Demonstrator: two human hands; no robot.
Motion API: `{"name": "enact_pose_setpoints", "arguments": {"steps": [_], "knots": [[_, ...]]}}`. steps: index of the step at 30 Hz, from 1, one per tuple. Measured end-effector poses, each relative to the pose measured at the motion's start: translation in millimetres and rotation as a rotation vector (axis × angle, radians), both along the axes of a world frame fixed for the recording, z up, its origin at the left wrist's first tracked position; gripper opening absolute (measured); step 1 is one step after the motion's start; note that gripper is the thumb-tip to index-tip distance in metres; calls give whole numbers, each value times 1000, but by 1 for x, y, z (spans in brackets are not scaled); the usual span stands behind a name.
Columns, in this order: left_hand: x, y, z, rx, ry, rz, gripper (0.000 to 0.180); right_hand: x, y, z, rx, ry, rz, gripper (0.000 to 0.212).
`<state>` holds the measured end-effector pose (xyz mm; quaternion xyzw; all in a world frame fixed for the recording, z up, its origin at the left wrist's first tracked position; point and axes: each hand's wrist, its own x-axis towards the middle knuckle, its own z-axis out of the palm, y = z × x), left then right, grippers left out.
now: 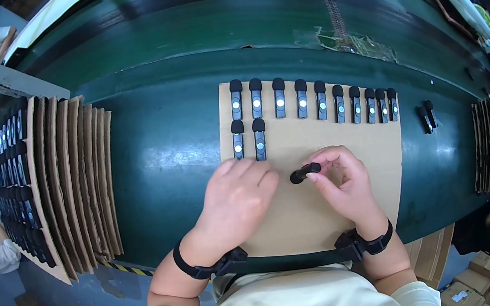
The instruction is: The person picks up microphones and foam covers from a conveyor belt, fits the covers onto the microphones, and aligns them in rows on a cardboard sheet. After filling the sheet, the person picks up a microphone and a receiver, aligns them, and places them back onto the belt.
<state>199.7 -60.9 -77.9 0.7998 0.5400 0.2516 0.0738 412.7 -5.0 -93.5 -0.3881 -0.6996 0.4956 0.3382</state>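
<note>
A cardboard sheet (308, 220) lies in front of me, with a row of small black clip-on microphones (302, 103) with foam caps along its far edge. Two more, a left microphone (238, 141) and a right microphone (260, 142), start a second row. My right hand (346, 181) pinches another microphone (300, 174) between thumb and fingers, its foam cap pointing left, just over the sheet. My left hand (237, 201) is closed, its curled fingers at the lower ends of the second-row pair. Whatever those fingers hold, if anything, is hidden.
Cardboard sheets (79, 187) loaded with microphones stand stacked at left; a similar stack (483, 145) is at right. Two loose microphones (426, 116) lie on the green conveyor belt (156, 122) right of my sheet. Other people are at both sides.
</note>
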Motion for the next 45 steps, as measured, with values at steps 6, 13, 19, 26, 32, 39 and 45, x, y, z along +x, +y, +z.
{"name": "enact_pose_setpoints", "arguments": {"steps": [6,13,19,26,32,39,45], "knots": [[1,-5,-3,-67,60,-40,16,-14,6,15,322,-126,-2,22],[0,-6,-3,-97,36,-46,16,-26,18,15,656,-315,132,26],[-2,-6,-3,-107,28,-43,15,-28,14,10,612,-445,267,24],[-4,-7,-3,-101,31,-49,15,-36,25,7,624,-449,211,24],[-2,-3,4,-102,-2,-45,15,-31,29,4,656,-482,156,26],[4,-2,5,-81,-41,-35,15,8,28,23,624,-436,26,27],[8,-2,6,-69,-17,-17,15,100,57,19,584,-604,-277,27]]}}
